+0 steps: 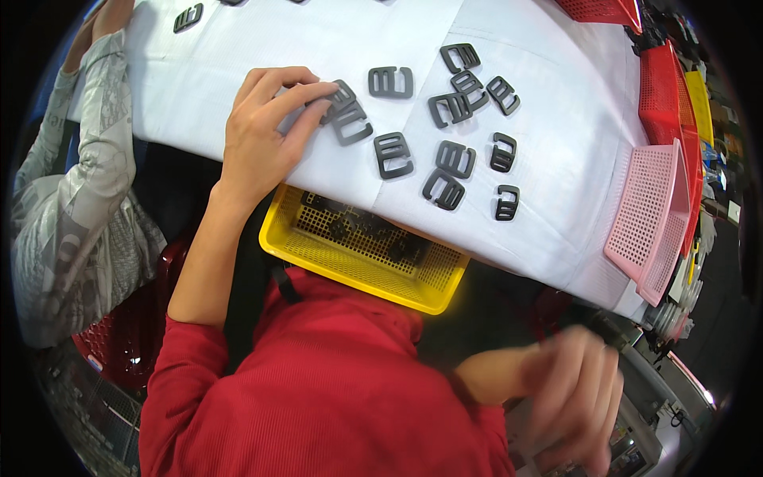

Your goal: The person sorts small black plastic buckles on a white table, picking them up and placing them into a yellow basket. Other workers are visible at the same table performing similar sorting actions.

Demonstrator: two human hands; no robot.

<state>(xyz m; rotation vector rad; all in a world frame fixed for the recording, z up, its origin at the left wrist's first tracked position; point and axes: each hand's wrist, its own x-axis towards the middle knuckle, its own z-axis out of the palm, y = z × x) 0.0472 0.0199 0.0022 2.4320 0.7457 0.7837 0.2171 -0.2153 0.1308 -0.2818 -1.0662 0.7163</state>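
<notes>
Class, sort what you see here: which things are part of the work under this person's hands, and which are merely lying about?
In the work:
- left hand, fingers on a grey plastic buckle
- loose buckles spread on the white table
- yellow basket at the table's edge

Lying about:
- pink basket
- red baskets
- right hand, blurred, off the table

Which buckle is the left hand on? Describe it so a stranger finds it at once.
Start at the white table and find the left hand near its front edge. Under the fingertips lies a dark grey buckle; unlike the other loose buckles, it alone is touched.
</notes>
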